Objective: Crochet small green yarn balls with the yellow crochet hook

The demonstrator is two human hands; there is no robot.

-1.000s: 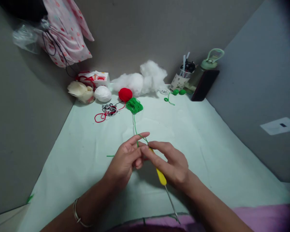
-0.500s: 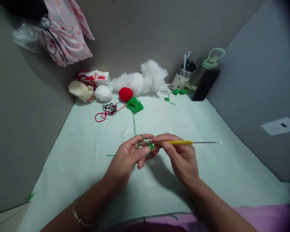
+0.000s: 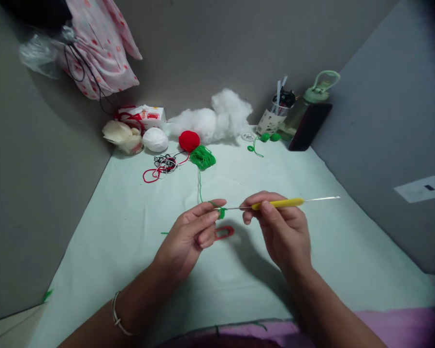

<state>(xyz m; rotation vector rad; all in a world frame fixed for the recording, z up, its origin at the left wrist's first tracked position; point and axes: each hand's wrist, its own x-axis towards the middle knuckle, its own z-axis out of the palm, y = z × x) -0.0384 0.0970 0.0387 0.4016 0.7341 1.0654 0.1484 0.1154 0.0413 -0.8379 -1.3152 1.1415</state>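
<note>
My left hand [image 3: 190, 237] pinches a small green crochet piece [image 3: 221, 212] between thumb and forefinger. A green strand runs from it up to a green yarn bundle [image 3: 202, 157]. My right hand [image 3: 281, 224] grips a yellow-handled crochet hook [image 3: 277, 204], held level, its metal tip in the green piece. Just below the piece a small red ring [image 3: 224, 233] lies on the pale green sheet [image 3: 130, 227].
At the back stand a red yarn ball [image 3: 189, 140], a white ball [image 3: 155, 139], white stuffing [image 3: 217, 118], tangled red and black thread [image 3: 161, 166], a cup of tools [image 3: 273, 118], a green-lidded bottle [image 3: 304, 108] and a dark phone [image 3: 307, 126]. Grey walls close in on three sides.
My right hand swung the hook from pointing down toward me to level, then drew it rightward away from the left hand. The red ring came into view under the piece.
</note>
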